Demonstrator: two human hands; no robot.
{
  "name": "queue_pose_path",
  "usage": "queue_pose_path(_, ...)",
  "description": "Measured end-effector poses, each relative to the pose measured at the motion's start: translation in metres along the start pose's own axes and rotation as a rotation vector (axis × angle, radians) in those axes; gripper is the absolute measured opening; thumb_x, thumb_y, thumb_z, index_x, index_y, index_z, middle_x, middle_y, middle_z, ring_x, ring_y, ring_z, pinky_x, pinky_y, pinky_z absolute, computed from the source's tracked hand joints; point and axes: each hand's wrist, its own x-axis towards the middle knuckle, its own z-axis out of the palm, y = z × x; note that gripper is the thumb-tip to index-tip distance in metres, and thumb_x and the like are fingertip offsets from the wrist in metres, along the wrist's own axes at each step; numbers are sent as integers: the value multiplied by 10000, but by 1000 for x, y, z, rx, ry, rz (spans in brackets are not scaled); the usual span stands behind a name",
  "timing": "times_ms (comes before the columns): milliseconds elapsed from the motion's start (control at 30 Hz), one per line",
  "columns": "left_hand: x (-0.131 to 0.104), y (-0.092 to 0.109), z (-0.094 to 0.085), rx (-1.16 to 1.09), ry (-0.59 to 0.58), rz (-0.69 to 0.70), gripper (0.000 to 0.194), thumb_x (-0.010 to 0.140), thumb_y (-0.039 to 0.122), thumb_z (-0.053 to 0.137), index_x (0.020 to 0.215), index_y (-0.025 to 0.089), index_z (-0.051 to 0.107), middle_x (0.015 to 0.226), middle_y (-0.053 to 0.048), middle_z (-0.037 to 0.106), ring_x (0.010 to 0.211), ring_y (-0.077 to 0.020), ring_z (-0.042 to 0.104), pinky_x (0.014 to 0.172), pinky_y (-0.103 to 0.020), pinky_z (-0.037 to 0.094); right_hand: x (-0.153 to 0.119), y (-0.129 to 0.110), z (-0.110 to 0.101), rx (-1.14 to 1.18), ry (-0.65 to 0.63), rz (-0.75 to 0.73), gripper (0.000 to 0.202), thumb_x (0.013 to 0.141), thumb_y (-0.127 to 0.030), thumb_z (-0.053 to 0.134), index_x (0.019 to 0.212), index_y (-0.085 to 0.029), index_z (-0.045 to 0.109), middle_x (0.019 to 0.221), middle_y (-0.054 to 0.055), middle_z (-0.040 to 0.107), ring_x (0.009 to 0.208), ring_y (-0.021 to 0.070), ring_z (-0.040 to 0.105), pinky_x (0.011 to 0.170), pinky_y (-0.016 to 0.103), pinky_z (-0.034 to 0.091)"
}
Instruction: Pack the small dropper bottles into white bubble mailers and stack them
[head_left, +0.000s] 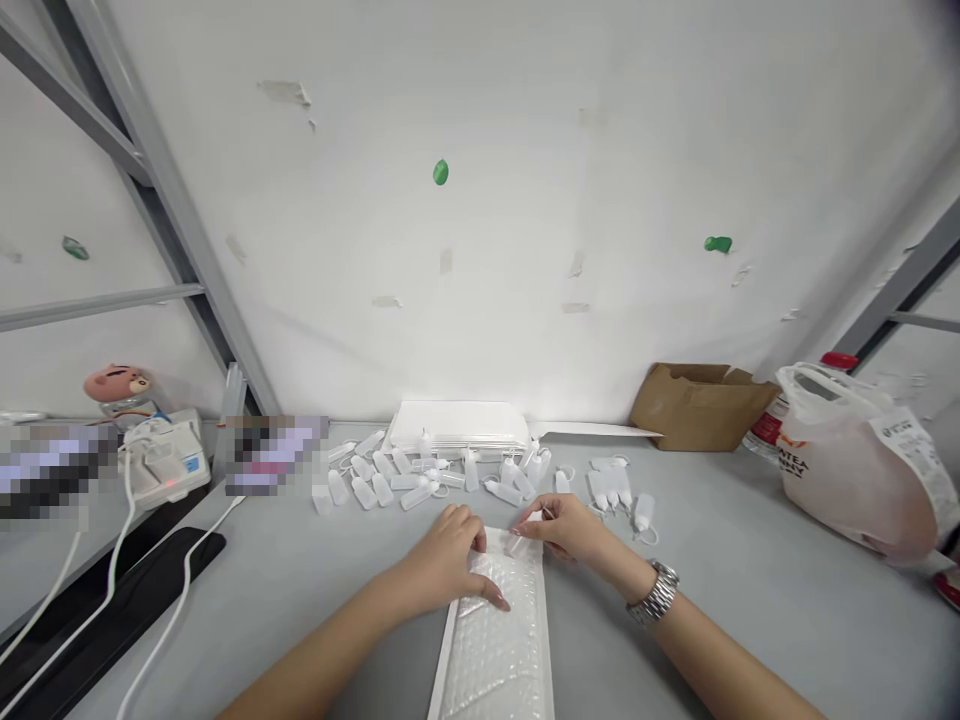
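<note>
A white bubble-lined mailer (499,640) lies lengthwise on the grey table, its far end between my hands. My left hand (450,565) rests on its left edge, thumb spread over the bubble surface and the other fingers curled at the top. At the far right corner my right hand (566,530) pinches a small translucent piece, which looks like a bottle (519,543), over the mailer. Beyond my hands are several small clear squeeze bottles (416,492), with more bottles (609,485) to the right.
A stack of white mailers (459,425) stands against the wall. At the right are an open cardboard box (694,410) and a plastic bag (847,480). White cables (187,565), a power strip (165,460) and a blurred device (274,455) occupy the left.
</note>
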Motion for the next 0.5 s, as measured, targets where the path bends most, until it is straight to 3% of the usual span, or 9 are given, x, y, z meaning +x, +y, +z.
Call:
queue_pose_path(167, -5, 2, -8, -153, -88, -44, 439, 556, 497, 696, 829, 191, 540, 875, -1, 489, 828, -168, 481, 705, -257, 400, 0, 3, -1, -26, -71, -26, 272, 655, -424, 670, 738, -170, 615, 352, -100, 356, 332, 58, 315, 360, 192, 213)
queue_pose_path(267, -7, 3, -11, -232, -133, -72, 353, 624, 427, 666, 877, 195, 584, 881, -4, 497, 810, -153, 505, 724, -253, 407, -4, 4, -1, -68, -147, -83, 353, 757, -509, 533, 793, -167, 613, 462, -65, 412, 411, 76, 381, 413, 204, 292)
queue_pose_path(400, -6, 7, -12, -235, -74, -23, 251, 619, 387, 681, 752, 181, 625, 813, 2, 526, 807, -156, 501, 715, -241, 396, -9, -1, -1, -162, -93, -244, 438, 830, -534, 388, 759, -171, 622, 695, -3, 479, 573, 102, 454, 541, 238, 380)
queue_pose_path(500, -4, 13, -11, -315, -3, -5, 234, 605, 392, 693, 678, 181, 623, 762, 9, 547, 779, -152, 487, 695, -237, 382, -9, -5, -2, -176, -154, -224, 407, 813, -517, 438, 693, -161, 596, 664, -5, 492, 600, 114, 470, 588, 255, 388)
